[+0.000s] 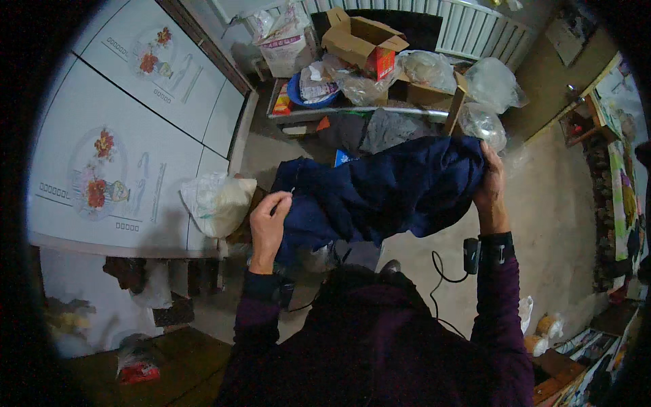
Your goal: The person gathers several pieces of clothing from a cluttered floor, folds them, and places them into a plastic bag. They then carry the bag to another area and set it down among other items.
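A dark navy cloth garment (376,188) is stretched sideways in front of me, bunched and creased. My left hand (269,219) pinches its left end between thumb and fingers, where a small light-coloured tip shows at the fingertips, too small to name. At the other end, my right hand (491,178) grips the cloth, the fingers partly hidden behind it. The lower edge of the garment hangs loose above the floor. What kind of garment it is, I cannot tell.
A white table (168,183) with printed flowers stands at left, a white plastic bag (218,203) by its edge. Beyond the garment, a low bench (285,119) bears an open cardboard box (356,40) and a blue basin (313,99). A black cable (432,290) hangs near my right forearm.
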A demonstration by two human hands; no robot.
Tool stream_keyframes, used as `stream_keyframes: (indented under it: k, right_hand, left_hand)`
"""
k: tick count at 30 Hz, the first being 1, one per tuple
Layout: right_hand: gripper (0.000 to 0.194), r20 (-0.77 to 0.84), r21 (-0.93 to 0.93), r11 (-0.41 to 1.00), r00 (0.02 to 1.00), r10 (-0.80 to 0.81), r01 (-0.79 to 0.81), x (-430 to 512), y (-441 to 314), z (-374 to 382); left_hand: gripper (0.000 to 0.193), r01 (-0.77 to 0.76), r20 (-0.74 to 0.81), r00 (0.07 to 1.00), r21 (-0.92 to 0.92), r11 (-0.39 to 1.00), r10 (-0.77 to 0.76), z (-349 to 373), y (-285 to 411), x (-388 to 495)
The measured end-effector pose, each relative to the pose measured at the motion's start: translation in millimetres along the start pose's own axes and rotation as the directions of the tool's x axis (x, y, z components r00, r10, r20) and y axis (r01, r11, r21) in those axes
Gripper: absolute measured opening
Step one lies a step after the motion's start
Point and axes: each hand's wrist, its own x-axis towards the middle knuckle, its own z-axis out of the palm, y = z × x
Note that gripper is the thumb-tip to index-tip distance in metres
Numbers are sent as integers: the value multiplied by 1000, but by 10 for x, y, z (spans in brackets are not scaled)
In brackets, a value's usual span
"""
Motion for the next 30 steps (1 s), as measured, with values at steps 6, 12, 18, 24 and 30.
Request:
stream_keyframes:
  k: [6, 12, 18, 24, 30]
  right_hand:
    - [36, 90, -123, 992, 995, 40, -29, 35, -394, 592]
    - [34, 271, -415, 910, 953, 136, -12, 26, -711, 1445]
    - [61, 513, -678, 671, 847, 139, 300, -64, -1049, 1843]
    - [76, 531, -741, 542, 840, 112, 396, -6, -1124, 1355]
    - [42, 79, -915, 399, 997, 19, 66, 431, -265, 351]
  left_hand:
    - [45, -14, 456, 881, 291, 956, -126, 109, 147, -103]
    - [103, -477, 331, 832, 20, 878, 445, 783, 1218, 260]
    - [68, -613, 344, 659, -269, 743, 669, 1095, 1823, 1034]
    - [38, -309, 80, 948, 5, 951, 308, 1069, 1970, 1253]
    - [44, -261, 269, 926, -51, 964, 265, 986, 1829, 1169]
